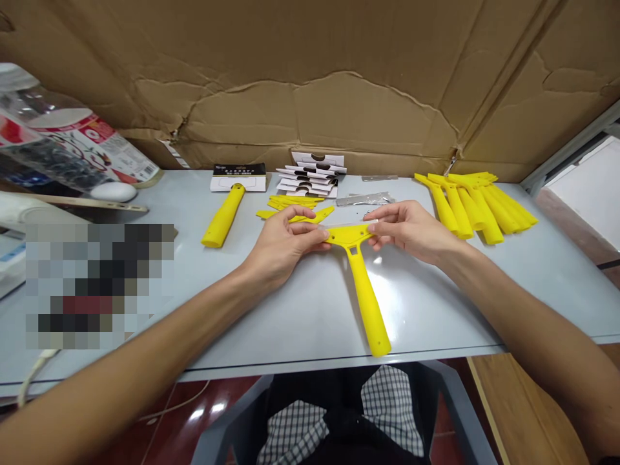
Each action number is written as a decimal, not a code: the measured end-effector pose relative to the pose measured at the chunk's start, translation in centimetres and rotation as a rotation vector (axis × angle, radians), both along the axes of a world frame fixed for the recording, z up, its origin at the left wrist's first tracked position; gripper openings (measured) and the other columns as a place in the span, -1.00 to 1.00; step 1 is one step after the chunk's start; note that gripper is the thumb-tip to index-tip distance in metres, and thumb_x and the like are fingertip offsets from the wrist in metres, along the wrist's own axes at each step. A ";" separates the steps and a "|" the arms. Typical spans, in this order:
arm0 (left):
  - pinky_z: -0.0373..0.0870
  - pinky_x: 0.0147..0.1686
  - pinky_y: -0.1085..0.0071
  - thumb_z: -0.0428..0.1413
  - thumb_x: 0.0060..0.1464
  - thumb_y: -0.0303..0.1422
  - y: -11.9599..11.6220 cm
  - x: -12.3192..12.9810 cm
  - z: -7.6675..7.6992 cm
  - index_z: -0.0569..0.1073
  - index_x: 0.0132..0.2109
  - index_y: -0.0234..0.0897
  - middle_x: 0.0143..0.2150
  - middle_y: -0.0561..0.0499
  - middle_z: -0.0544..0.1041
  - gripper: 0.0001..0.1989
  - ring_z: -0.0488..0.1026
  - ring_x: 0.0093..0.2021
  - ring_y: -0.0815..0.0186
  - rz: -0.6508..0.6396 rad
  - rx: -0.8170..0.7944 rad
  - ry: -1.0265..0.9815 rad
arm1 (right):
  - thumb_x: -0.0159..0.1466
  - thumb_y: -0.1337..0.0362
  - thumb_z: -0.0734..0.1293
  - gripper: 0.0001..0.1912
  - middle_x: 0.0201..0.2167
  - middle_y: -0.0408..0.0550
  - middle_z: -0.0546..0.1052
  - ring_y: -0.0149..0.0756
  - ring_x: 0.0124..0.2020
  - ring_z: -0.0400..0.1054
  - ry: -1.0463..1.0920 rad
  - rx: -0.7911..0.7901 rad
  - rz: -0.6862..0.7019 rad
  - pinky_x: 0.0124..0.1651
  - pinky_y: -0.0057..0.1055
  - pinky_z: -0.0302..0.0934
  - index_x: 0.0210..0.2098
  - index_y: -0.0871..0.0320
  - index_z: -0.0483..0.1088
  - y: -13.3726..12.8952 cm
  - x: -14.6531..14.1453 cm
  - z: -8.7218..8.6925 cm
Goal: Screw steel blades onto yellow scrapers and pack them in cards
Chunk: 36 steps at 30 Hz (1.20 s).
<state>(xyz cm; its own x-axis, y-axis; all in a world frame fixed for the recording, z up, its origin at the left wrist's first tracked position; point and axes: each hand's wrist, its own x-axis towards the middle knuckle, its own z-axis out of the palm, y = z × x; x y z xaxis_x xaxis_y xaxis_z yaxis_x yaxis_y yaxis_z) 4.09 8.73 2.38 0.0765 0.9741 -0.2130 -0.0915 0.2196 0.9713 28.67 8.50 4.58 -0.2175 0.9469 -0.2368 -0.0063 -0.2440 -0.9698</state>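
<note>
A yellow scraper handle (368, 290) with a wide T-shaped head lies near the middle of the table, its grip pointing toward the front edge. My left hand (285, 242) pinches the left end of the head between thumb and fingers. At the right end, my right hand (411, 229) closes its thumb and index finger on the head. A thin pale strip, seemingly a blade (349, 224), runs along the head's top edge between my hands. Just beyond my fingers lie loose metal blades (371, 199) and a pile of flat yellow plastic pieces (295, 205).
White card sleeves (312, 174) are stacked at the back. Left of them lies a scraper (223, 216) with a black-and-white card over its head. Several yellow handles (477, 203) lie at the right. A large plastic bottle (82, 129) and a blurred-out object (99, 284) occupy the left. Cardboard (310, 103) walls the back.
</note>
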 end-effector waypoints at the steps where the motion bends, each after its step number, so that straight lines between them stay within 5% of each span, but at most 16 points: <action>1: 0.67 -0.24 0.39 0.47 -0.03 -0.55 0.1 0.0 -0.2 0.44 -0.04 -0.26 -0.30 -0.03 0.72 -0.52 0.72 -0.36 0.24 -0.003 -0.004 -0.010 | 0.20 0.49 0.61 -0.79 -0.43 0.05 0.70 -0.33 -0.46 0.61 -0.004 0.003 -0.005 -0.31 -0.47 0.54 -0.18 0.27 0.64 0.0 0.0 0.0; 5: 0.69 -0.24 0.37 0.45 0.02 -0.56 0.5 -0.1 -0.6 0.51 0.00 -0.33 -0.22 -0.19 0.74 -0.57 0.73 -0.31 0.22 -0.047 -0.058 -0.073 | 0.19 0.50 0.60 -0.81 -0.48 0.03 0.68 -0.32 -0.48 0.60 -0.012 0.016 -0.015 -0.32 -0.45 0.53 -0.20 0.26 0.64 0.0 0.1 -0.1; 9: 0.61 -0.49 0.41 0.37 0.23 -0.41 0.8 -0.2 -0.2 0.64 -0.16 -0.41 -0.25 -0.28 0.73 -0.87 0.63 -0.49 0.27 -0.183 -0.132 -0.018 | 0.17 0.54 0.58 -0.80 -0.49 0.01 0.67 -0.31 -0.48 0.60 -0.003 0.012 -0.045 -0.33 -0.45 0.52 -0.23 0.24 0.62 0.1 0.1 0.0; 13: 0.55 -0.55 0.47 0.32 0.30 -0.37 0.9 -0.5 -0.1 0.66 -0.35 -0.40 -0.38 -0.23 0.69 -0.76 0.56 -0.54 0.33 -0.221 -0.140 -0.002 | 0.18 0.58 0.53 -0.80 -0.51 0.00 0.65 -0.31 -0.49 0.60 0.007 0.009 -0.061 -0.35 -0.46 0.52 -0.23 0.25 0.61 0.1 0.2 0.2; 19: 0.63 -0.40 0.43 0.34 0.26 -0.44 0.8 -0.5 -0.7 0.68 -0.34 -0.39 -0.31 -0.25 0.73 -0.82 0.63 -0.44 0.30 -0.204 -0.098 -0.029 | 0.15 0.57 0.55 -0.78 -0.55 -0.06 0.61 -0.33 -0.50 0.58 0.004 0.005 -0.061 -0.33 -0.45 0.51 -0.24 0.25 0.60 0.1 0.0 0.3; 36: 0.59 -0.44 0.52 0.31 0.30 -0.47 0.5 -0.2 -0.3 0.69 -0.34 -0.46 -0.36 -0.21 0.71 -0.80 0.62 -0.47 0.35 -0.204 -0.137 -0.021 | 0.15 0.50 0.55 -0.79 -0.52 -0.03 0.63 -0.30 -0.48 0.58 -0.021 -0.008 0.024 -0.33 -0.42 0.51 -0.23 0.22 0.56 0.0 0.2 0.2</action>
